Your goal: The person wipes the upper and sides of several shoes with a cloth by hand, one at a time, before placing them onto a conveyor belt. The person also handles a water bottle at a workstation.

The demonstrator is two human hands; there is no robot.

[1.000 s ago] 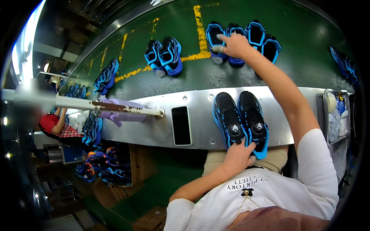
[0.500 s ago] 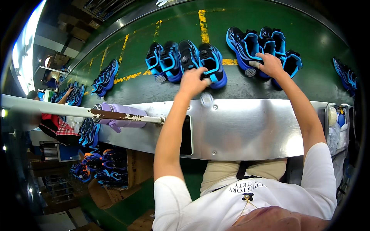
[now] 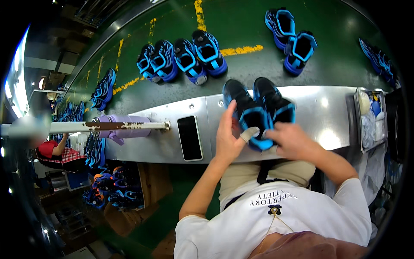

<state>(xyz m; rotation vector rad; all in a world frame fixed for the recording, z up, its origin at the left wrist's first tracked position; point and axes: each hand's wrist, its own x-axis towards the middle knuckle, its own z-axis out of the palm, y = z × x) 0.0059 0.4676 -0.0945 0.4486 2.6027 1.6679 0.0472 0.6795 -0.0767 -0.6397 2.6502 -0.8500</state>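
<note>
A pair of black-and-blue sneakers is over the metal ledge in front of me, toes pointing away. My left hand (image 3: 230,136) is closed on the left sneaker (image 3: 246,105), its wrapped thumb at the heel opening. My right hand (image 3: 295,140), slightly blurred, has its fingers curled at the heel collars, between that shoe and the right sneaker (image 3: 272,100); its fingertips are partly hidden. Beyond, a row of several similar sneakers (image 3: 185,58) stands on the green surface to the left. Two more sneakers (image 3: 297,49) stand at the far right.
A black-screened phone (image 3: 190,138) lies on the metal ledge (image 3: 321,116). A white bar (image 3: 69,127) crosses a purple bottle (image 3: 129,122) at left. A tray of small items (image 3: 371,118) is at right. A cardboard box (image 3: 153,179) and a person in red (image 3: 54,149) are lower left.
Both hands have drawn back toward me, and two sneakers from the right group are now over the ledge. My left hand has let go of the left row. My view has shifted.
</note>
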